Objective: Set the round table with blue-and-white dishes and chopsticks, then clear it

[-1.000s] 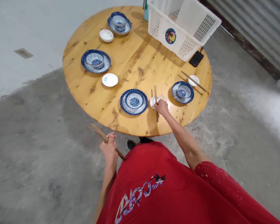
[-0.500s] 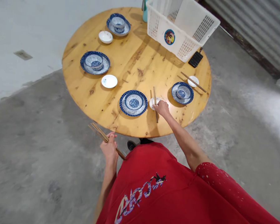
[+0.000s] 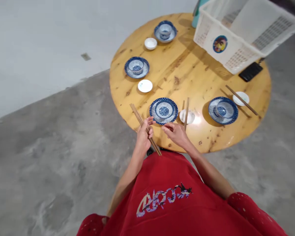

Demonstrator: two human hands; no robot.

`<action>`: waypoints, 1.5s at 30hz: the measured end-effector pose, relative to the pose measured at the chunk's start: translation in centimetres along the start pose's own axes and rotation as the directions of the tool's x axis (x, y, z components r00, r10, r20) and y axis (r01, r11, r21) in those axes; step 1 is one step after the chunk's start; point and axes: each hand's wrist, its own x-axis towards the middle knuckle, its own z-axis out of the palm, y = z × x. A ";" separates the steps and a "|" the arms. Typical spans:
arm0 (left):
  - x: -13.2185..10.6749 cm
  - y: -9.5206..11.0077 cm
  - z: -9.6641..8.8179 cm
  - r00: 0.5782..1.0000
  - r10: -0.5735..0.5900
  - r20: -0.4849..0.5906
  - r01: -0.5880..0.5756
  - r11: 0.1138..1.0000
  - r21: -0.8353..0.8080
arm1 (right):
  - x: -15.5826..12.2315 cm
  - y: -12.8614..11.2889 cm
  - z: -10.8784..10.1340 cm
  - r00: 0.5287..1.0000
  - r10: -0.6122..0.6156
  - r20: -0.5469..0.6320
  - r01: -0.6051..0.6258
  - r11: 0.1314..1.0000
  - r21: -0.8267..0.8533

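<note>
Near plate [image 3: 163,99]: landmark; blue-rimmed, bearing a bowl [image 3: 164,110], set on a round wooden table [image 3: 196,73].

Left hand [image 3: 145,133]: at the near plate's lower left; fingers wrapped around a slanting bundle of chopsticks [image 3: 137,114], number unclear. One fingertip overlaps the rim; contact cannot be told.

Right hand [image 3: 177,132]: just below the near plate's right side; fingers curled, thumb close to them; whether it has hold of anything cannot be told.

Laid chopsticks [image 3: 186,112]: across a saucer [image 3: 191,116], just right of the near plate.

Right plate [image 3: 212,106]: well right of the near plate, with bowl; beyond it, outer chopsticks [image 3: 248,105] across an outer saucer [image 3: 243,96].

Left plate [image 3: 145,71], with bowl, and left saucer [image 3: 145,86]: up and left of the near plate.

Basket [image 3: 229,55]: white, far up and right of the near plate.
</note>
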 end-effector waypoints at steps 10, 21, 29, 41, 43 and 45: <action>-0.9 0.1 -1.0 0.997 0.050 -0.062 -0.055 0.996 -0.072 | -0.5 -0.6 4.6 0.906 0.008 0.422 -0.193 0.897 0.398; -0.2 3.7 -8.6 0.998 0.051 -0.040 -0.056 0.989 -0.136 | 0.9 -4.5 11.8 0.899 0.012 0.437 -0.205 0.895 0.396; 0.5 11.1 -18.8 0.996 0.088 -0.009 -0.089 0.993 -0.078 | 2.2 -10.7 22.8 0.945 -0.028 0.324 -0.047 0.974 0.219; 2.4 16.9 -25.5 0.981 0.159 0.114 -0.171 0.980 0.100 | 4.9 -15.3 29.3 0.954 -0.123 0.273 0.144 0.988 -0.058; 3.4 17.9 -26.3 0.977 0.199 0.072 -0.206 0.972 0.110 | 5.9 -15.8 29.8 0.949 -0.103 0.298 0.106 0.994 0.007; 4.7 18.9 -27.1 0.968 0.251 0.016 -0.251 0.957 0.147 | 7.3 -16.3 30.4 0.949 -0.088 0.304 0.076 0.996 0.053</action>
